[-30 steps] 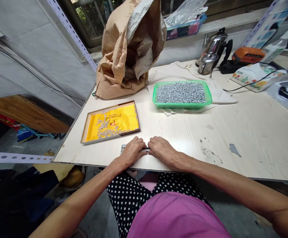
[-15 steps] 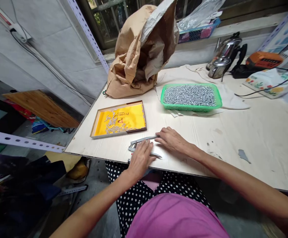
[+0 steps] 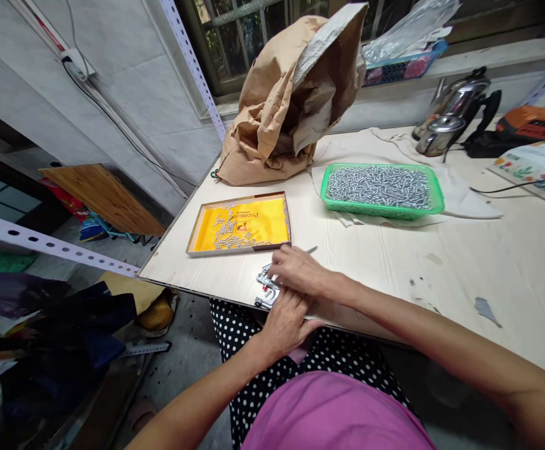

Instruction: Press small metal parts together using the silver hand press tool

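Metal pliers (image 3: 267, 294) lie at the table's front edge, their jaw end pointing left and a small red spot near the jaws. One handle tip sticks out beyond my right hand. My left hand (image 3: 285, 322) is closed on the near side of the pliers, its fingertips partly under my right hand. Across the top of the pliers lies my right hand (image 3: 297, 270), fingers curled down and slightly blurred; what they pinch is hidden. Just behind, a shallow box (image 3: 192, 245) with a yellow lining holds loose small metal pins (image 3: 229, 240).
A green basket (image 3: 380, 210) full of similar metal pieces stands on a cloth at the back. Behind the box is a large open paper sack (image 3: 267, 169). Metal pots (image 3: 439, 134), an orange-black tool (image 3: 530, 125) and a cable are at the back right. A grey scrap (image 3: 487, 311) lies right.
My right hand has moved left from the handle end onto the pliers, over my left fingers. My left hand has slid slightly right and nearer. The view has shifted a little.
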`<state>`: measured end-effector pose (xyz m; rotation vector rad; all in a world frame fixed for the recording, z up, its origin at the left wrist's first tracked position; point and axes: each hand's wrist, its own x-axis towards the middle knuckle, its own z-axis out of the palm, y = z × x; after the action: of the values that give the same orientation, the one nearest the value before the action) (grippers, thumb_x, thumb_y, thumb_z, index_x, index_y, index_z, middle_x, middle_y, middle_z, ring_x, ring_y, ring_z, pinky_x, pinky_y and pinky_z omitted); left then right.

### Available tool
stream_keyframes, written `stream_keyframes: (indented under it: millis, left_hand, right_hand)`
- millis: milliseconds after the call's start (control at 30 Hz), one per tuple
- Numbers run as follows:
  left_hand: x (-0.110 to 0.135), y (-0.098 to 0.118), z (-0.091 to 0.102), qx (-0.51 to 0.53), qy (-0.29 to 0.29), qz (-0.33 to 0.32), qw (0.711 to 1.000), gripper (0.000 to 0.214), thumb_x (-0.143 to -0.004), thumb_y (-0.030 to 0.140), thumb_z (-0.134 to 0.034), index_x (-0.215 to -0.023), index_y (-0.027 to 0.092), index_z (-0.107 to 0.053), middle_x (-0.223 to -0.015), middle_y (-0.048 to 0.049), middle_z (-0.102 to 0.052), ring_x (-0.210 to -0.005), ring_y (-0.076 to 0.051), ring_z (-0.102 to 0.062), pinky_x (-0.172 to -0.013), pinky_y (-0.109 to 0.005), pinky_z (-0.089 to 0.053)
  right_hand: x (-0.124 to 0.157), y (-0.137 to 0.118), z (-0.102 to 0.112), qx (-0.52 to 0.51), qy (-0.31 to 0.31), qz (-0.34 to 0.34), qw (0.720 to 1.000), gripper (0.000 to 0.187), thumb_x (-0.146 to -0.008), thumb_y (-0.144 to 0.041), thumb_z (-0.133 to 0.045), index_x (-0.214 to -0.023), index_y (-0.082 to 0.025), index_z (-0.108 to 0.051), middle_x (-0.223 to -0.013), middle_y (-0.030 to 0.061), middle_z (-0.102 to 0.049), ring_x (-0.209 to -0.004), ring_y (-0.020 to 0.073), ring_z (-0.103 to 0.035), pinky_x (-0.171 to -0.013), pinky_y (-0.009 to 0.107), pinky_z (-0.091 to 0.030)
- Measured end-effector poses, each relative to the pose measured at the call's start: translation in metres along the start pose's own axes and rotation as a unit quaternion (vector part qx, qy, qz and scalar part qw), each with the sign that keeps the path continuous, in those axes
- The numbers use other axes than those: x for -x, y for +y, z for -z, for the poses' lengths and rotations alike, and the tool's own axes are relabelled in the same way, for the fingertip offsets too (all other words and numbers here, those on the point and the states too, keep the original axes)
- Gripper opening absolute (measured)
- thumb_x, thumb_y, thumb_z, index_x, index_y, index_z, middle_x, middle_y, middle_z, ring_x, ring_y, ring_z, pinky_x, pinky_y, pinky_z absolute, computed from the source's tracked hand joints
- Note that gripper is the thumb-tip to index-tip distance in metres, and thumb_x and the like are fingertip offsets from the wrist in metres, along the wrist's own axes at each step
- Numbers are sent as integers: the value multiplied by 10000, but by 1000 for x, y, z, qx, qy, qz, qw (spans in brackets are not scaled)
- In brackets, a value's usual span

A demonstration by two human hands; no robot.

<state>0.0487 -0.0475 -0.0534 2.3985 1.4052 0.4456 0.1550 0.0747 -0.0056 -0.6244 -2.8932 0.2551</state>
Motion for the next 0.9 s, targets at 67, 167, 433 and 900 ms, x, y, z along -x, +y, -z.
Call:
stream_keyframes:
  millis: [67, 167, 433, 900]
  left_hand:
    - [2, -1, -3, 6, -14, 20, 1000, 585, -902, 500, -560, -1361, 145, -483, -1355, -181, -558, -1283, -343, -500, -1059, -526, -419]
    - [4, -1, -5, 13, -31, 38, 999, 591, -889, 518, -571, -1337, 137, -512, -1320, -184, -583, -1243, -359, -530, -1029, -516, -445]
    - [-4, -4, -5, 47, -35, 25, 998, 665, -892, 556, -542, -1425, 180, -414, -1387, -146, -545, -1315, -336, -474, -1083, -482, -397]
    - [-39, -41, 50, -46, 122, -21, 991, 278, -988, 267, -416, -1041, 193, -679, -1117, -97, -664, -1060, -209, -586, -944, -356, -481]
  right_hand:
    - [-14, -16, -4, 2, -44, 75, 996, 103, -884, -304, -635, -873, -244, -718, -965, 55, -617, -929, 230, -464, -677, 326, -300]
    - [-28, -29, -10, 41, -66, 132, 988, 120, -891, -271, -618, -832, -235, -716, -972, 67, -612, -928, 235, -461, -672, 342, -310]
    - [-45, -33, -19, 115, -52, 206, 970, 158, -902, -184, -560, -803, -178, -682, -941, 81, -630, -940, 227, -480, -752, 359, -348]
    - [-15, 60, 65, -28, 238, -134, 961, 168, -956, -205, -428, -955, -174, -593, -902, 80, -640, -838, 204, -564, -752, 318, -430]
